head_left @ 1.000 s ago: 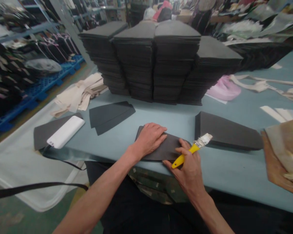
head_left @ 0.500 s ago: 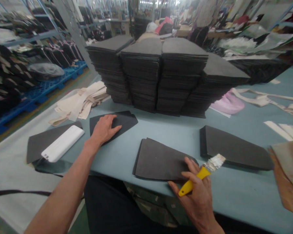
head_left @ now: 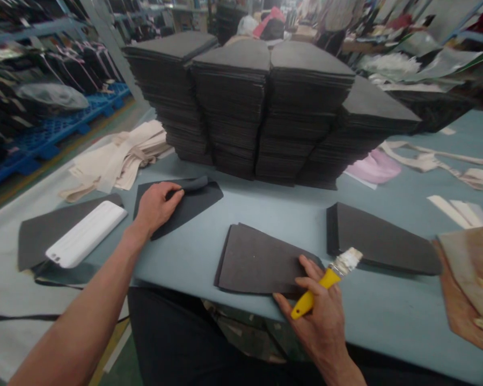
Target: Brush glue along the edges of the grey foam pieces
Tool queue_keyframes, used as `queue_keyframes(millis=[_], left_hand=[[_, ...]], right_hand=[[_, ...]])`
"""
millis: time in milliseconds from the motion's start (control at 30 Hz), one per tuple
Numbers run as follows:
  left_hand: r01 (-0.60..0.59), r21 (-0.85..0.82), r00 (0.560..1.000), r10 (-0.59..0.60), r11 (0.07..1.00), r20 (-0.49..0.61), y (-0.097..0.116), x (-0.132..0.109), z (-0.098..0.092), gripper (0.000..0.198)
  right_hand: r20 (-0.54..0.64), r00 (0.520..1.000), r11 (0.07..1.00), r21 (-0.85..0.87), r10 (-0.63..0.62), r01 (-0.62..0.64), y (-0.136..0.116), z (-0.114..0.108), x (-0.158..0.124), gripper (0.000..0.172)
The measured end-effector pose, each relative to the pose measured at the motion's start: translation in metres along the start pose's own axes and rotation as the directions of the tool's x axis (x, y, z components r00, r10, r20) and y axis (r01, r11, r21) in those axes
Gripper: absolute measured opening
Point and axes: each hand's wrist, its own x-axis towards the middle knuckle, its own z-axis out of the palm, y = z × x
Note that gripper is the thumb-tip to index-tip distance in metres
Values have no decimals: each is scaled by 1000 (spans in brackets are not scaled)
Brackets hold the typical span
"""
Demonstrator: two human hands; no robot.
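My left hand (head_left: 158,206) is closed in a pinch on the edge of a dark panel (head_left: 185,212), whose far edge curls up beside my fingers; another such panel seems to lie beneath. My right hand (head_left: 320,308) holds a paintbrush with a yellow handle (head_left: 306,303), its bristles (head_left: 349,259) coated in something whitish and pointing away to the right. The fingertips of that same hand rest on the right end of a small stack of dark panels (head_left: 261,260) at the table's near edge.
Tall stacks of dark panels (head_left: 231,102) stand at the back. A white power-bank-like device (head_left: 86,236) lies on a dark piece at left, near cream fabric strips (head_left: 121,153). To the right are another panel pile (head_left: 382,238) and a brown, stained container (head_left: 467,284).
My left hand has gone from lying spread on the dark panel to pinching its edge, which now curls up. My right hand keeps its hold on the paintbrush. The view has shifted slightly.
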Motion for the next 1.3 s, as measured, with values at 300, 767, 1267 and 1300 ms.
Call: queue_keyframes(millis=[300,767,1267,1300], left_hand=[[72,-132,921,-117,989,-372,17,-7,-35,31],[-285,-267,901,162,920,-403,151,-120,-3,13],[-354,-345,885,192,869,-424,167,-161,32,18],[-351,-347,884,187,869,-428,167,-161,32,18]], right_hand=[[-27,1000,999,37,6,-5,-1,1,0,35],[-37,998,943,331,51,-36,-52,-33,55,24],[123,954,880,368,274,-301,-91,-35,122,26],[141,958,882,375,250,-285,-93,-34,125,23]])
